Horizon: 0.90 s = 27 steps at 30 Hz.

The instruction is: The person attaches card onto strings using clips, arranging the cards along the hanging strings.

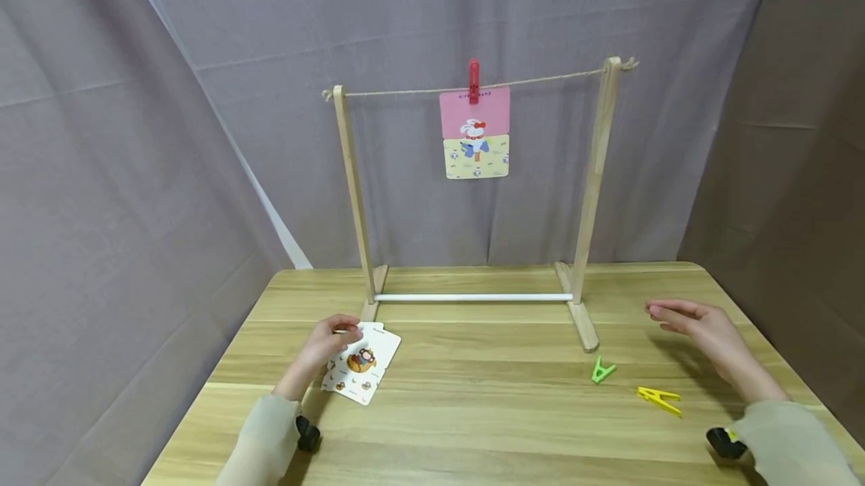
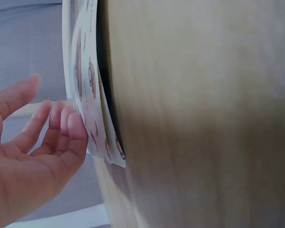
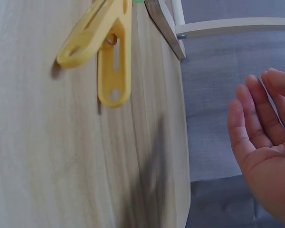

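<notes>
At the left of the table, my left hand (image 1: 330,342) is over a small stack of white cards (image 1: 378,354); the top one bears a monkey picture. In the left wrist view its thumb (image 2: 26,95) stands apart from the loosely bent fingers, which are at the cards' surface; whether they touch cannot be told. My right hand (image 1: 703,332) hovers above the table's right side, fingers relaxed and holding nothing. Nearest to it lie a yellow clothespin (image 1: 658,399) and a smaller green clothespin (image 1: 601,371). The yellow one also shows large in the right wrist view.
A wooden frame (image 1: 590,193) stands at the back with a string (image 1: 399,92) across its top and a white rod (image 1: 473,297) low down. A red clothespin (image 1: 474,80) holds a pink and yellow rabbit card (image 1: 475,159) on the string. Grey curtains surround the table (image 1: 486,426).
</notes>
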Available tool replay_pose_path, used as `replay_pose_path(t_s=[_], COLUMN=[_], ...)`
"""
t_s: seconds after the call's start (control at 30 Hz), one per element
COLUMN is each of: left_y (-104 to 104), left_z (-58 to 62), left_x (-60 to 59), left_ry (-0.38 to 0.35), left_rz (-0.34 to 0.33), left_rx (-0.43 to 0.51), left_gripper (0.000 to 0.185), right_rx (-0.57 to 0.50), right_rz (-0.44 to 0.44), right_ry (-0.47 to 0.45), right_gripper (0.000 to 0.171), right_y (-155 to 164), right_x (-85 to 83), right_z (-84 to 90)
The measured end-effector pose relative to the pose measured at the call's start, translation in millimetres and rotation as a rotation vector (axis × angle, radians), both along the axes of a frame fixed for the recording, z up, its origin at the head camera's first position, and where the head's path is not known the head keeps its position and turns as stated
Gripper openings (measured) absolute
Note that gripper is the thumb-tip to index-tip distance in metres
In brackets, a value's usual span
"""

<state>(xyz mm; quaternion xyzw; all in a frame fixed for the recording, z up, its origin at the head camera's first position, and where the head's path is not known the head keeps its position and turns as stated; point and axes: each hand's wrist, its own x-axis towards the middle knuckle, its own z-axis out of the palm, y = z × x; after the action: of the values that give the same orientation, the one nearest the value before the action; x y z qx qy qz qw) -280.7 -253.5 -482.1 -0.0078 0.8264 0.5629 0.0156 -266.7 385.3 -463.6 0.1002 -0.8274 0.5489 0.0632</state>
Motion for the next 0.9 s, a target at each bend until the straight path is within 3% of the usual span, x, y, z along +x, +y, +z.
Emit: replay_pose_path(t_s=[0.33, 0.53, 0.9], left_y=[0.8, 4.9, 7.6], left_z=[-4.1, -2.2, -4.8], left_x=[-1.6, 0.6, -3.9], left_ry=[0.031, 0.088, 0.098], left_rz=[-0.001, 0.002, 0.034], left_rx=[-0.034, -0.068, -0.141], left_gripper=[0.033, 0.033, 0.037], right_rx=[-0.001, 0.016, 0.074], right_rz=[0.0, 0.003, -0.02], right_ry=[0.007, 0.008, -0.025], right_gripper=[0.036, 0.038, 0.047], right_y=[1.0, -0.6, -5.4], right_x=[0.6, 0.3, -1.0], right_z=[-5.5, -7.9, -7.7])
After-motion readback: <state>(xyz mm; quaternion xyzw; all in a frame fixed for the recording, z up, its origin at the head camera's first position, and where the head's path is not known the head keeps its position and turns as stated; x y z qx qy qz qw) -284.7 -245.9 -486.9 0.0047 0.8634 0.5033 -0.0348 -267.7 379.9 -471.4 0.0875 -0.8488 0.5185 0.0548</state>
